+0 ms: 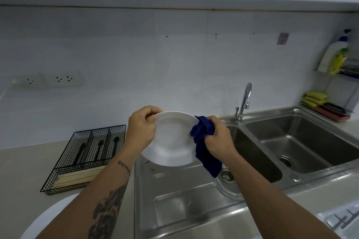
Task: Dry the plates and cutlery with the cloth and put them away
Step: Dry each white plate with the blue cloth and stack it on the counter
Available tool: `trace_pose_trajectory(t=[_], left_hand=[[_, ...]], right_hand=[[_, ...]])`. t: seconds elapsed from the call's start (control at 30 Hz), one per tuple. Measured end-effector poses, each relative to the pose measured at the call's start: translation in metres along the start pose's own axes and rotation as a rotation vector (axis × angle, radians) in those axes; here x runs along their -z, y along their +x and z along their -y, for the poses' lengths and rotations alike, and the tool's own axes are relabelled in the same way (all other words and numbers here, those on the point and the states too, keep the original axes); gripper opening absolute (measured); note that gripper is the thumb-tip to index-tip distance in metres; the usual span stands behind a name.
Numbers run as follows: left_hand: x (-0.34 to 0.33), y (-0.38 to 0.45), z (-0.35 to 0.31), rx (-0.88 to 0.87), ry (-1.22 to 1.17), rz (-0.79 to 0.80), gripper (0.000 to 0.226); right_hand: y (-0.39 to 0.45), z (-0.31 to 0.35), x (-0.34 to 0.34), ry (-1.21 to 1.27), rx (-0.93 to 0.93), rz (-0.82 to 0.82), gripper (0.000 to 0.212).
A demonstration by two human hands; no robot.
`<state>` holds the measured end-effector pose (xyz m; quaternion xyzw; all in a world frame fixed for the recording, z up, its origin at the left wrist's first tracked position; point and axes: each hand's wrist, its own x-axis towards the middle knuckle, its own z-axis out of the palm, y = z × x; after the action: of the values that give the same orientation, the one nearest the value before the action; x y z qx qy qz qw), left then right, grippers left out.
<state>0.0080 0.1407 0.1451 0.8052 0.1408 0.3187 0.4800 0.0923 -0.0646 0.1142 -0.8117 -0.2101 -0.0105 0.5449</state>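
Observation:
A white plate (pixel 172 139) is held tilted above the steel draining board (pixel 174 196). My left hand (pixel 140 126) grips its left rim, thumb over the top edge. My right hand (pixel 219 137) clutches a dark blue cloth (pixel 204 132) bunched against the plate's right rim, with a tail of cloth hanging down below. On the counter at the left stands a black wire cutlery tray (pixel 85 159) holding black cutlery (pixel 100 148) in its back compartments and pale chopsticks (pixel 79 177) in the front one.
A double steel sink (pixel 303 141) with a chrome tap (pixel 245 101) lies to the right. Behind it, a rack holds sponges (pixel 315 98) and soap bottles (pixel 334 58). Another white plate's rim (pixel 46 217) shows at the bottom left. Wall cupboards hang overhead.

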Motion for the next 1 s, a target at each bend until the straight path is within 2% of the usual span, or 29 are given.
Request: trace_pose_trajectory(t=[0.13,0.27,0.3,0.4,0.43,0.53,0.6,0.63,0.8,0.87,1.0], left_hand=[[-0.003,0.001,0.008,0.117,-0.077,-0.056,0.027],[-0.012,0.002,0.013,0.394,-0.186,0.004,0.025],[-0.016,0.003,0.013,0.488,-0.229,-0.028,0.024],[-0.018,0.009,0.01,0.664,-0.03,-0.135,0.028],[-0.017,0.01,0.009,0.72,-0.034,-0.179,0.024],[-0.018,0.009,0.004,0.848,-0.446,-0.21,0.004],[-0.016,0.007,0.003,0.849,-0.643,-0.223,0.007],[-0.018,0.01,0.007,0.837,-0.661,-0.222,0.008],[-0.016,0.018,0.007,0.728,-0.653,-0.276,0.035],[-0.013,0.018,0.003,0.671,-0.601,-0.298,0.036],[-0.003,0.018,0.004,0.633,-0.568,-0.365,0.048]], right_hand=[[0.003,0.002,-0.007,-0.037,0.111,-0.163,0.049],[-0.001,-0.001,-0.015,-0.151,0.244,-0.287,0.054],[-0.004,0.0,-0.018,-0.169,0.267,-0.312,0.053],[-0.01,0.002,-0.026,-0.217,0.325,-0.372,0.05],[-0.01,0.001,-0.026,-0.233,0.336,-0.388,0.05],[-0.008,-0.002,-0.024,-0.276,0.371,-0.423,0.053],[-0.007,-0.005,-0.022,-0.291,0.405,-0.42,0.055],[-0.007,-0.006,-0.021,-0.3,0.423,-0.415,0.057],[-0.013,-0.019,-0.019,-0.362,0.47,-0.321,0.06],[-0.017,-0.028,-0.018,-0.374,0.469,-0.225,0.06],[-0.028,-0.034,-0.011,-0.235,0.371,-0.14,0.051]])
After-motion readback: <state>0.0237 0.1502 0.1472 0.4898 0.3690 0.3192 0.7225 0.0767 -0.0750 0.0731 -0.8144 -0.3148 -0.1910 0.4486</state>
